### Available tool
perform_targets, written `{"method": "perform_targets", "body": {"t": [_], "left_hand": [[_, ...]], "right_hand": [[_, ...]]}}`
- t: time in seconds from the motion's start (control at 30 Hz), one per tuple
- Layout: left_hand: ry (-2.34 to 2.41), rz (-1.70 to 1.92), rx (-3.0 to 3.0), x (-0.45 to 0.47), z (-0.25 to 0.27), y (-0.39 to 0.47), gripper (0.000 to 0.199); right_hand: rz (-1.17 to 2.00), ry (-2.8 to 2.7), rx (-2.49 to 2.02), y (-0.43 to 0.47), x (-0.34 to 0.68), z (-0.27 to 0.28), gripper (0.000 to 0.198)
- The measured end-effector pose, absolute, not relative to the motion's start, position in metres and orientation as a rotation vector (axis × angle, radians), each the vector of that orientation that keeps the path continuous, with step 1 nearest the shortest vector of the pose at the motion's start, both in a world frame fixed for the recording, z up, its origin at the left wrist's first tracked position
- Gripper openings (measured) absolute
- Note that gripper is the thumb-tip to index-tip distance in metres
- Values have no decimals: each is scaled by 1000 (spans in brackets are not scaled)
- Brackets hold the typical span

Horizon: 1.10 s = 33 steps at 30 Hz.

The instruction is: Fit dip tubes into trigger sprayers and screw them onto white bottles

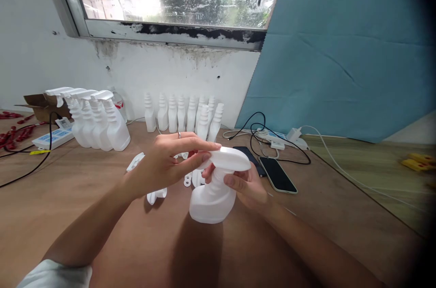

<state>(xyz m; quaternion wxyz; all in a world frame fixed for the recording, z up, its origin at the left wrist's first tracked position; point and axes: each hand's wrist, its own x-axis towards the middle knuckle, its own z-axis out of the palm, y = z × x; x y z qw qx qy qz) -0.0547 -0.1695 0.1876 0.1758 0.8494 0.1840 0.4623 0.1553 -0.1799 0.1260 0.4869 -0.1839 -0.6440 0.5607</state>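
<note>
A white spray bottle point(213, 204) is held tilted just above the brown tabletop, in front of me. Its white trigger head point(231, 159) sits over the neck. My left hand point(182, 156), a ring on one finger, grips the head's left end between thumb and fingers. Around the bottle's neck, my right hand point(248, 183) is closed from the right side. White plastic parts lie about behind and left of the bottle: a curved piece point(157, 196), another piece point(136, 161) and a small part with two holes point(187, 180). My hands hide some of these.
Spray bottles with heads point(117, 129) stand in a row at the left, near a power strip point(54, 137) and a cardboard box point(42, 107). Several headless bottles point(163, 113) line the wall. A phone point(278, 174) and tangled cables point(262, 126) lie at the right.
</note>
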Motion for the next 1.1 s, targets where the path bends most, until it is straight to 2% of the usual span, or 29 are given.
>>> {"method": "perform_targets", "body": {"t": [0.23, 0.37, 0.6, 0.73, 0.83, 0.97, 1.1], "left_hand": [[500, 1301, 2402, -54, 186, -171, 24], [471, 1307, 2405, -53, 187, -171, 24], [592, 1282, 2329, -50, 186, -169, 20], [627, 1128, 2125, -40, 175, -161, 47], [617, 855, 2218, -29, 164, -158, 63], [708, 628, 2418, -22, 156, -160, 49], [914, 764, 2479, -37, 165, -147, 42]], "right_hand": [[1296, -1606, -485, -180, 157, 124, 33], [1252, -1620, -495, -184, 155, 128, 26], [1266, -1555, -575, -184, 152, 134, 29], [1258, -1473, -580, -183, 164, 146, 26], [1102, -1392, -555, -185, 180, 160, 21], [873, -1381, -446, -185, 193, 176, 19], [742, -1404, -545, -180, 198, 182, 32]]}}
